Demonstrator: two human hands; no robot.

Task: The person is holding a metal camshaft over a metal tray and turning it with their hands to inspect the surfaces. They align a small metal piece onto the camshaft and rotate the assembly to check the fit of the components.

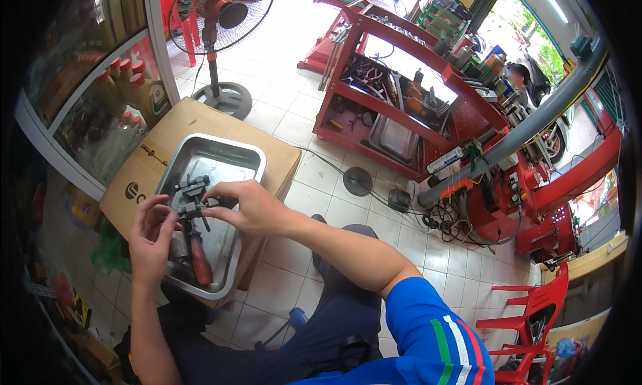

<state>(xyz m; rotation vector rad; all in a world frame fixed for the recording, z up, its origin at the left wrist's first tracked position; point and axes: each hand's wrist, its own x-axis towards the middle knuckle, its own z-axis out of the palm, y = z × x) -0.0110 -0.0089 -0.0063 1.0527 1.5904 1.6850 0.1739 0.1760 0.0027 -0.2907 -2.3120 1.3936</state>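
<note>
Over a shallow metal tray (255, 159), my two hands are together at a small dark metal screw tool with a thin cross bar (190, 211). My right hand (251, 208) pinches its right end between thumb and fingers. My left hand (150, 231) is curled, with thumb and fingertips closed at the tool's left end. Just beyond, another dark metal clamp-like piece (194, 184) lies in the tray. Below the tool sit a red-handled screwdriver (200, 261) and a grey cylindrical piece (178, 248), partly hidden by my left hand.
The tray rests on a cardboard box (134, 178). A standing fan (214, 57) is beyond it, and a glass cabinet (100, 97) at the left. A red tool cart (394, 111) stands ahead to the right. Cables (448, 218) and red chairs (535, 311) lie farther right.
</note>
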